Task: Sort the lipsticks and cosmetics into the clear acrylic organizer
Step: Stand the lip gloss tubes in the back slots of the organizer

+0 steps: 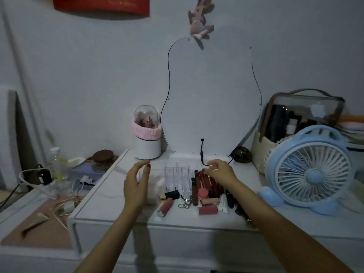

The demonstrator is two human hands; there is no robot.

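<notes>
One head-worn wide-angle view looks forward and down from above the near edge of the table (110, 196), close over both forearms, facing the wall (78, 75) and mirror (212, 99) straight ahead; edges bend

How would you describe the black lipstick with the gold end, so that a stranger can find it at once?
Start at the white dressing table and find the clear acrylic organizer in front of the mirror. Just before the organizer lies the black lipstick, on its side. It alone is black with a gold end; the lipstick nearest it is dusty pink.
</notes>
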